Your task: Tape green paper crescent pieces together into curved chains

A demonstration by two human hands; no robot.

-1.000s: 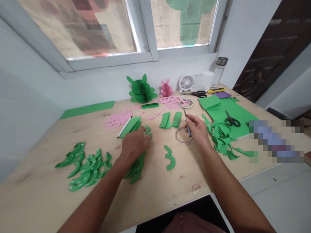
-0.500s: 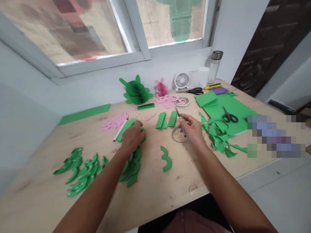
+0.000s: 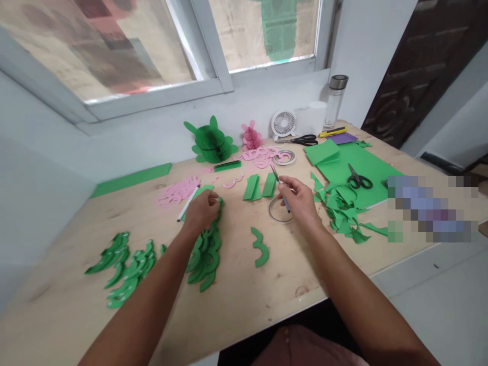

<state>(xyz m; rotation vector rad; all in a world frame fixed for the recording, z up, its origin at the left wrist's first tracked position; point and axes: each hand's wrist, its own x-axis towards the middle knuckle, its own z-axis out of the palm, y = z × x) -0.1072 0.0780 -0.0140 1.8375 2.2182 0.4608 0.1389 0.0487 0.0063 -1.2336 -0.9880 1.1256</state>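
Observation:
My left hand (image 3: 201,212) rests near the middle of the plywood table (image 3: 297,269), its fingers pinching the top of a long bunch of green paper crescents (image 3: 204,259). My right hand (image 3: 299,201) is shut on a slim blue-handled tool (image 3: 285,204) with a thin metal tip. Just below that hand lies a thin ring of clear tape (image 3: 275,217). A short green curved paper piece (image 3: 259,247) sits between my hands, touching neither. Two folded green paper strips (image 3: 251,187) lie beyond them. A white pen (image 3: 187,203) lies beside my left hand.
Several green crescents (image 3: 122,269) lie at the left. Pink paper cutouts (image 3: 177,190) lie ahead. Green scraps (image 3: 343,211) and black scissors (image 3: 359,180) on a green sheet (image 3: 362,170) lie right. A honeycomb paper turtle (image 3: 209,140) and a small fan (image 3: 283,123) stand by the window.
My left hand has moved up the table, drawing the green crescents into a longer bunch. My right hand has shifted slightly left, and the view has turned a little.

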